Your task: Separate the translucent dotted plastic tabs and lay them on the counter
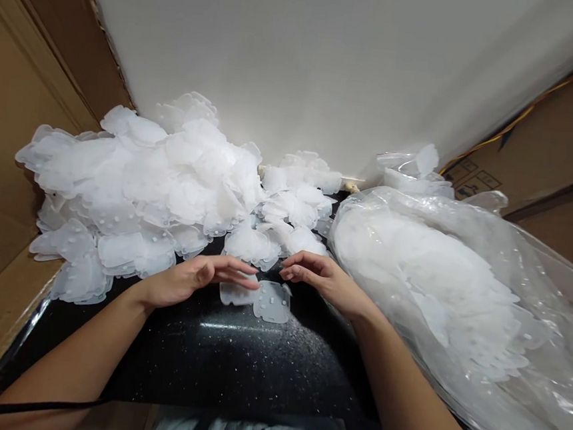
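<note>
Two translucent white plastic sheets, or one two-part sheet [271,302] with small raised bumps, lie on the black tabletop [213,362] between my hands; I cannot tell if they are joined. My left hand [195,279] is open, its fingers stretched out over the left part. On the other side, my right hand [328,282] has loosely curved fingers, thumb and forefinger apart, close to the upper right edge. Nothing shows in either hand. Just beyond the fingertips lie more loose sheets [251,244] of the same kind.
A big heap of the plastic sheets [139,175] covers the left back. To the right lies a clear plastic bag [550,292] full of similar sheets. Cardboard [19,118] stands at the left, with a cardboard box [548,144] at the right. A white wall [300,62] closes the back.
</note>
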The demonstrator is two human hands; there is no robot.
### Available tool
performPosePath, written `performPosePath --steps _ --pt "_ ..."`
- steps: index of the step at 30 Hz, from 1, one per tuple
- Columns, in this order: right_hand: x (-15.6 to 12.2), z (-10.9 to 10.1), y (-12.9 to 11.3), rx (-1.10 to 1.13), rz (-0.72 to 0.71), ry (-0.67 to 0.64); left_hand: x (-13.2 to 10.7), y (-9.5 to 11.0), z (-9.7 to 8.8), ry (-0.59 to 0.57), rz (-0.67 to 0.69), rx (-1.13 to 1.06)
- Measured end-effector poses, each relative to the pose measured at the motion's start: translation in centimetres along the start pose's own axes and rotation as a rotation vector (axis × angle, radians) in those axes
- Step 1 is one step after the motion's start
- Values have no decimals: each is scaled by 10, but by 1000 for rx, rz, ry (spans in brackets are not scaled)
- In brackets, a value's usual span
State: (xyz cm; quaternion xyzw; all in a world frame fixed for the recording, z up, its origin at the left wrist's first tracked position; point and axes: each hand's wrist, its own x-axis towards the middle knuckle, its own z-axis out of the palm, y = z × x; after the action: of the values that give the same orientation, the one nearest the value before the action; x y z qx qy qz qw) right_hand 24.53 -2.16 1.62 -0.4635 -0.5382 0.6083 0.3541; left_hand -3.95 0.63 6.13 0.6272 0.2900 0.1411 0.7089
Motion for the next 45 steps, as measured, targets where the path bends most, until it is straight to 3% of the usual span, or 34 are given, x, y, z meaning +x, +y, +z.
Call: performPosePath --steps 2,4,6,9,11,16,19,24,26,27,29,31,33,35,37,39,40,42,43,45 --pt "1 0 1 -17 -9 -4 0 1 2 -42 -11 25" --pt "1 0 2 -53 -15 -6 4 -2 3 41 -2 31" --pt "2 2 2 -117 -33 -2 10 -8 1 240 38 81" --pt "1 13 3 -309 -88 11 20 -19 -4 604 95 348" --pt "0 26 3 -453 -151 11 24 -27 -7 732 125 547" --pt "0 66 15 -939 -400 29 33 -45 -10 696 177 688" --pt "4 83 28 -1122 -461 48 38 -52 -12 687 173 738" --pt "7 86 33 -1205 -644 -80 40 -54 -12 668 142 856" --pt "2 75 21 -1203 -734 -27 39 -52 -10 668 134 886" --pt "-2 66 12 -1191 -774 57 38 -51 -9 671 125 888" --pt "-15 40 -9 -1181 -828 365 36 -48 -7 666 103 868" --pt "-32 3 -28 -1190 -797 840 35 -46 -6 652 101 831" --pt "-50 -38 -39 -1212 -626 1337 34 -45 -5 662 130 787" --pt "-67 -77 -39 -1223 -329 1605 35 -44 -5 690 159 724" --pt "-80 -103 -34 -1276 -36 1548 37 -44 -5 699 154 644" --pt "-87 -109 -30 -1305 161 1425 37 -43 -6 684 128 578" --pt "-87 -105 -30 -1309 139 1382 36 -42 -7 669 116 556" --pt "-79 -82 -34 -1268 -111 1286 33 -39 -9 609 84 517" --pt "-72 -66 -37 -1204 -277 1178 30 -36 -11 566 64 491" --pt "-53 -29 -43 -985 -366 870 24 -31 -13 470 24 448"
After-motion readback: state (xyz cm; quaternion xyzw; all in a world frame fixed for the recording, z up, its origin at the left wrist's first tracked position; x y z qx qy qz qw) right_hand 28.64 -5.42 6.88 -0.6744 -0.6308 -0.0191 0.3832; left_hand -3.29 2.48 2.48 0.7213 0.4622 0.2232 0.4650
